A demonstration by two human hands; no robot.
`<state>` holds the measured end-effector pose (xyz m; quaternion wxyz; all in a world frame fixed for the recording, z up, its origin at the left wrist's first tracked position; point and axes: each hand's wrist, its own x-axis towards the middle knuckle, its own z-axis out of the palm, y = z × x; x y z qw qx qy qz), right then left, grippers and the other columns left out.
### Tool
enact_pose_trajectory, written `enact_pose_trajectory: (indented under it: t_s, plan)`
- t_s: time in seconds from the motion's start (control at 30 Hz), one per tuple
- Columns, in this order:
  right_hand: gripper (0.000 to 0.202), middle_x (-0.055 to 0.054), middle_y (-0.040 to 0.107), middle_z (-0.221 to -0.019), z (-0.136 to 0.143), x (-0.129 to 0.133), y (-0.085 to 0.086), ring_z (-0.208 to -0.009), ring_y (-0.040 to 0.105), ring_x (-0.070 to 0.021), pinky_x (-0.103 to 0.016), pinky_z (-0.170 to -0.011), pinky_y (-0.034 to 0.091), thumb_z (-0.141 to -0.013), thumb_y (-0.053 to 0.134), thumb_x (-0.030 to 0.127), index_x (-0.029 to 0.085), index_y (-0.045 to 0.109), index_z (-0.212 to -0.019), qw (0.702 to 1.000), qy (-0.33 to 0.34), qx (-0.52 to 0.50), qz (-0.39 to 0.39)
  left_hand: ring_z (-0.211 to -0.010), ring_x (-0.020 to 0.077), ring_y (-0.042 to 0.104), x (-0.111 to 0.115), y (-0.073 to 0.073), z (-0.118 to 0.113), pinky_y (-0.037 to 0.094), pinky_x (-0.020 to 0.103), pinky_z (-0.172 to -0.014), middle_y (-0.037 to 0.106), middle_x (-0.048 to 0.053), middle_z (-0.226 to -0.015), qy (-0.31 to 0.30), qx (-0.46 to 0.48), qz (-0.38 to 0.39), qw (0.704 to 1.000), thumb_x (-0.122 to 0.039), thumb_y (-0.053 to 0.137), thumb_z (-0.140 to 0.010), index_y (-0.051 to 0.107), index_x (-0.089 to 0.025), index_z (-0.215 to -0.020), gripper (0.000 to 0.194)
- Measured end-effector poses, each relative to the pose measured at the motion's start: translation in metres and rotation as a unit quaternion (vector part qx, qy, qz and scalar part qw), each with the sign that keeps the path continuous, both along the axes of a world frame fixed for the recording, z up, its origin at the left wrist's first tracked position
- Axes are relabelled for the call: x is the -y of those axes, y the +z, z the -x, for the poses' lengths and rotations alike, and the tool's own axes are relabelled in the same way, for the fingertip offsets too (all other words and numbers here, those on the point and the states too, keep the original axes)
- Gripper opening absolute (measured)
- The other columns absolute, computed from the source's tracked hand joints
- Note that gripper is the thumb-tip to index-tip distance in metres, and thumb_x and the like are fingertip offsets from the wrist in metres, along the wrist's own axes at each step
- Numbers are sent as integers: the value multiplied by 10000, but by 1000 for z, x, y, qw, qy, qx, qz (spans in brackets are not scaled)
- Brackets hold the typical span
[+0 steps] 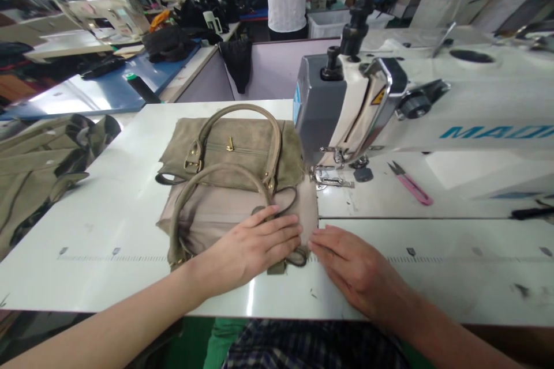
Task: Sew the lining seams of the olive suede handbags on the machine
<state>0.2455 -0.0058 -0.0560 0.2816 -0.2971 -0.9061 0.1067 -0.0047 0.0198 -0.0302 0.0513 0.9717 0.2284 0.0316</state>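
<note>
The bag (236, 179) lies between the far and near edges of the tabletop (116, 202), beneath the left hand (259, 242), which is flat with fingers outstretched, pressing its pale lining. The right hand (355, 262) is at the bag's right edge, fingers together; whether it pinches the cloth I cannot tell. Blue letters beginning "MA" mark the sewing machine (476, 104), beside a yellow warning label (378, 97); the numbers on the ruler scale (142, 258) along the near edge are too small to read.
</note>
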Motion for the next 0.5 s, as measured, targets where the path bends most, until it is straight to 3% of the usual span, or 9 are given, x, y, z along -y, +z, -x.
enact_pose_trajectory:
  t_s: [0.17, 0.5]
  plan:
    - [285, -172, 670, -1100, -2, -21, -6, -1064, 618, -262, -440, -952, 551, -929, 453, 62, 53, 656, -1129, 1000, 3, -1, -6, -1377, 176, 373, -19, -6, 2, 71, 400, -1214, 497, 39, -1435, 2, 21, -13, 1000, -223, 271, -1034, 395, -164, -1433, 422]
    - [329, -185, 634, -1155, -4, -54, -12, -1134, 562, -268, -466, -995, 513, -927, 421, 45, 40, 614, -1194, 1000, 12, -11, -6, -1249, 185, 503, -58, -10, -1, 181, 425, -1164, 588, 58, -1336, 8, 41, -24, 999, -184, 300, -1020, 463, -171, -1383, 398]
